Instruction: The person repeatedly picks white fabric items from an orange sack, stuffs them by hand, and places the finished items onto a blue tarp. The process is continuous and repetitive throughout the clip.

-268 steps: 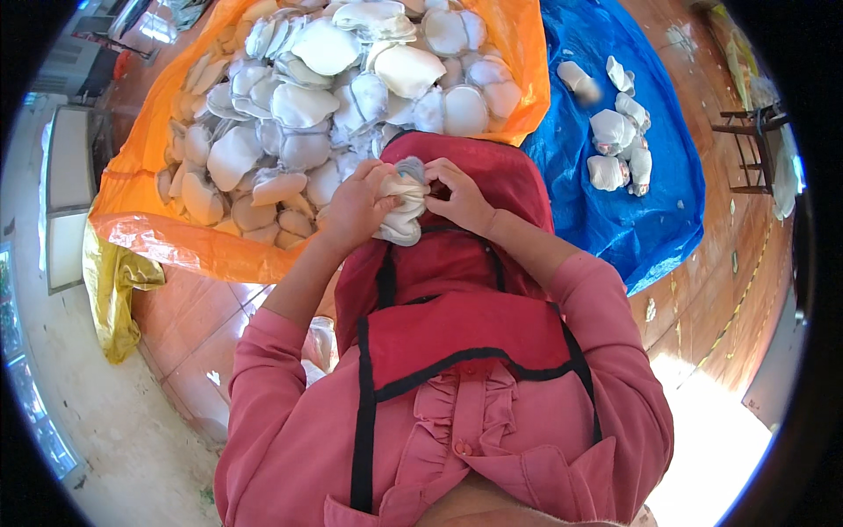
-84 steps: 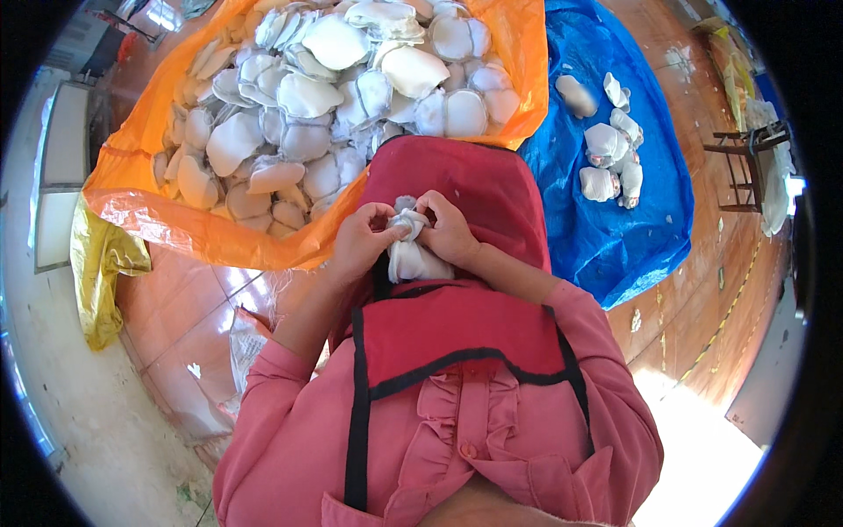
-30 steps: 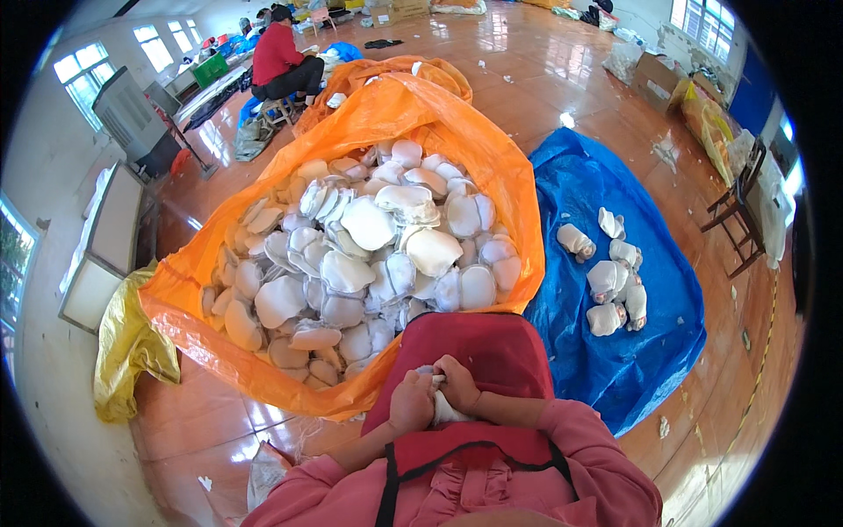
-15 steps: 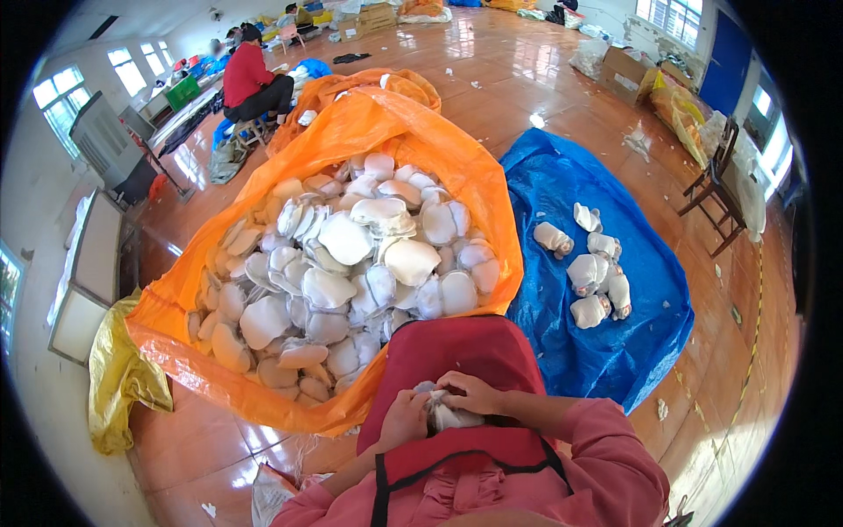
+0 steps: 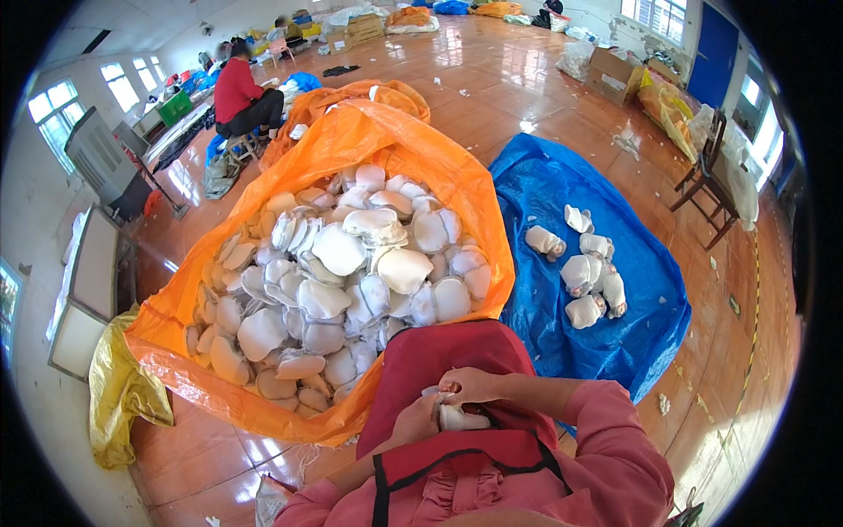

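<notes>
Over the dark red cloth on my lap, both hands are closed around a small white padded piece [image 5: 463, 420]. My left hand [image 5: 415, 419] grips its left side. My right hand [image 5: 468, 385] pinches its upper edge with bent fingers, and the two hands almost touch. Part of the piece is hidden under the fingers. Just ahead, a big orange sack [image 5: 303, 423] lies spread with a heap of rounded white pads [image 5: 340, 249] in it. To the right, several rolled white bundles [image 5: 580, 274] rest on a blue sheet [image 5: 562, 351].
A yellow sack [image 5: 123, 386] lies by the left wall. Farther off, a person in red [image 5: 235, 92] sits on a low stool beside another orange sack. A wooden chair [image 5: 707, 189] stands at the right, with cardboard boxes [image 5: 612, 75] behind it. Scraps are scattered over the tiled floor.
My right hand has turned and drawn its fingers in tighter on the white piece. The whole view has shifted slightly. The heap and bundles look the same.
</notes>
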Motion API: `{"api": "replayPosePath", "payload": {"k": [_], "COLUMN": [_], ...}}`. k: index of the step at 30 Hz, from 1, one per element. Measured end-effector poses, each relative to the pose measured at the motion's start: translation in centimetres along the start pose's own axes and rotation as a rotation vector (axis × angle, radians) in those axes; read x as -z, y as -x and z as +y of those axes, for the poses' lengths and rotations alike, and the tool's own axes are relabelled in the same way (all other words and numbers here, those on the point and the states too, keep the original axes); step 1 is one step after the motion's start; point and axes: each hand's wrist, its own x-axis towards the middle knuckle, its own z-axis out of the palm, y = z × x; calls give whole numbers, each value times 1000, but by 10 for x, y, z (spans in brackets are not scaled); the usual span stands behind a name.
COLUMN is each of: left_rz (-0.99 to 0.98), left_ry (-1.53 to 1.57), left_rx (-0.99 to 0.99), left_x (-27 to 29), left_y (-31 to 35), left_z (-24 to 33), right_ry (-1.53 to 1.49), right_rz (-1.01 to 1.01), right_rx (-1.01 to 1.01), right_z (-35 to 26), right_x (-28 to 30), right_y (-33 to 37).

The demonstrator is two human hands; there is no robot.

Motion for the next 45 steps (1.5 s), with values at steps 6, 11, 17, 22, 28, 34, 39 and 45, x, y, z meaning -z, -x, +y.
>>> {"api": "replayPosePath", "payload": {"k": [6, 11, 17, 22, 28, 34, 39, 45], "left_rz": [18, -7, -2, -73, -92, -41, -13, 112], "left_ry": [-17, 19, -10, -82, -219, -240, -303, -346], "left_rx": [-176, -257, -352, -417, -541, -624, -493, -371], "left_x": [-1, -7, -7, 3, -14, -11, 28, 76], "left_y": [-14, -26, -22, -18, -18, -16, -28, -42], "left_z": [9, 2, -2, 14, -4, 4, 40, 42], "right_ry": [-91, -75, -60, -166, 20, -60, -316, -613], "right_rz": [8, 105, 232, 231, 427, 455, 543, 560], "right_rx": [-40, -45, -71, -100, 75, 84, 198, 38], "right_z": [0, 4, 10, -4, -7, 2, -13, -24], "right_x": [16, 9, -12, -17, -35, -46, -33, -26], "right_y": [19, 25, 24, 30, 37, 29, 1, -24]}}
